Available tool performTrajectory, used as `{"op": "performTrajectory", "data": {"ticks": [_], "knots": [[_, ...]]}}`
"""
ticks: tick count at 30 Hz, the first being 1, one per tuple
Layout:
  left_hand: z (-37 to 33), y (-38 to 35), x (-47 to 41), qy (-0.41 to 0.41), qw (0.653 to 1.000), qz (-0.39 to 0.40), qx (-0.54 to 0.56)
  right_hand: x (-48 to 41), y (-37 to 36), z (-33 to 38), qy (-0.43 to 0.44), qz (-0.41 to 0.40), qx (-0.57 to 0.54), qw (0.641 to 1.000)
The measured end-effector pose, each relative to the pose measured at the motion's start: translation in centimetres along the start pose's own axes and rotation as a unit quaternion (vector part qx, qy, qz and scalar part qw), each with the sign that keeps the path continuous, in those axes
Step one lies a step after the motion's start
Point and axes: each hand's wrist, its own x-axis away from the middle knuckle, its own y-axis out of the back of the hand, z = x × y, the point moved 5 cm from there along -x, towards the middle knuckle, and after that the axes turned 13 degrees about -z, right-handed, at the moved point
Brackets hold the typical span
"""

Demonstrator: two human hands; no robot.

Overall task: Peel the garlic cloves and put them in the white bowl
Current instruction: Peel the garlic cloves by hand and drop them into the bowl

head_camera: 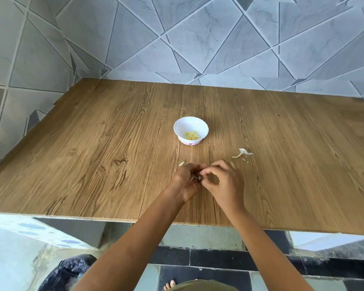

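Before the white bowl (205,128) (close, for easy drops), left hand (185,183) grips a garlic clove (198,177); right hand (224,182) pinches its skin.

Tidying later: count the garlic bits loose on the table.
2: a small piece beside the left hand, a peel cluster beyond the right hand. Hands may hide more.

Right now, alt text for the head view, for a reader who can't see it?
The left hand and right hand pinch a clove between them over a wooden table. Beyond stands a white bowl holding peeled cloves; skins lie right of the hands, a pale bit by the left hand.
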Motion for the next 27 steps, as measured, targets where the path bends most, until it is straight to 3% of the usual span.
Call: {"op": "performTrajectory", "data": {"ticks": [10, 14, 18, 23, 27], "knots": [[0.3, 0.5, -0.4, 0.024, 0.999, 0.016, 0.035, 1.1, -0.3, -0.8, -0.045, 0.047, -0.051, 0.997], [-0.3, 1.3, -1.0, 0.023, 0.998, 0.011, 0.062, 1.7, 0.4, -1.7, -0.152, 0.050, -0.152, 0.975], [-1.3, 2.8, -0.9, -0.001, 0.995, -0.012, 0.098, 2.6, 0.6, -2.9, -0.199, 0.072, -0.168, 0.963], [-2.2, 5.9, 0.9, -0.053, 0.984, -0.057, 0.162, 2.8, -2.2, -1.6, -0.188, 0.126, -0.227, 0.947], [-3.1, 10.6, 4.3, -0.116, 0.953, -0.132, 0.248, 2.4, -4.5, 2.6, -0.121, 0.183, -0.297, 0.929]]}}
